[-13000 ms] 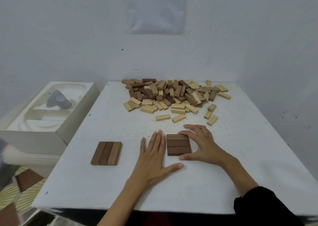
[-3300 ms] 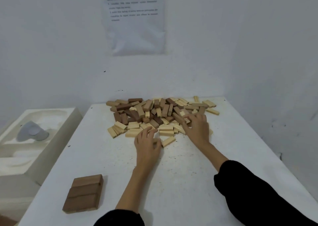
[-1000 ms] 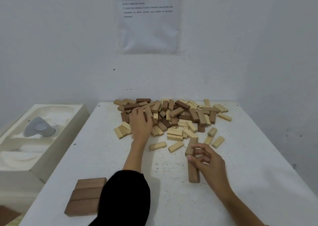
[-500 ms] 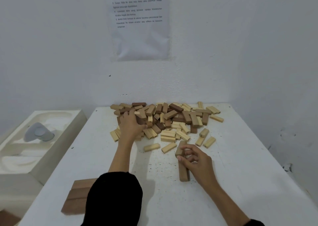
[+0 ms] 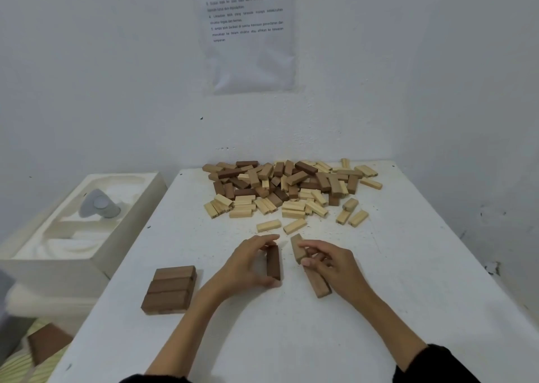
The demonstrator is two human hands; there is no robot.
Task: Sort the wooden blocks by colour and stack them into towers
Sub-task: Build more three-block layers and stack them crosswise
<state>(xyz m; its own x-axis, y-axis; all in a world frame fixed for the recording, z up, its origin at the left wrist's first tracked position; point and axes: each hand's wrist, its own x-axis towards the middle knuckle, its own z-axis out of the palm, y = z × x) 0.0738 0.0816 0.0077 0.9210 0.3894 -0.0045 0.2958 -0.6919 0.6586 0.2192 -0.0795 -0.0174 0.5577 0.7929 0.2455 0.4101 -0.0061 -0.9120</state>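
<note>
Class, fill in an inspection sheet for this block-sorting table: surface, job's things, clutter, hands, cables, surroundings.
Surface: white table, speckled.
Job's things: mixed pile of blocks at the far side; layer of three dark blocks near left.
Clutter: foam tray holding a grey object, beside the table.
Hands: left hand grips a dark block; right hand pinches a tan block, second tan block under it.
Cables: nothing seen.
Surroundings: white walls, printed sheet.

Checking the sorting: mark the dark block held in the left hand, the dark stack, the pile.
dark block (image 5: 273, 263), head view, top face.
dark stack (image 5: 170, 286), head view, middle top block.
pile (image 5: 287, 188), head view, centre.
</note>
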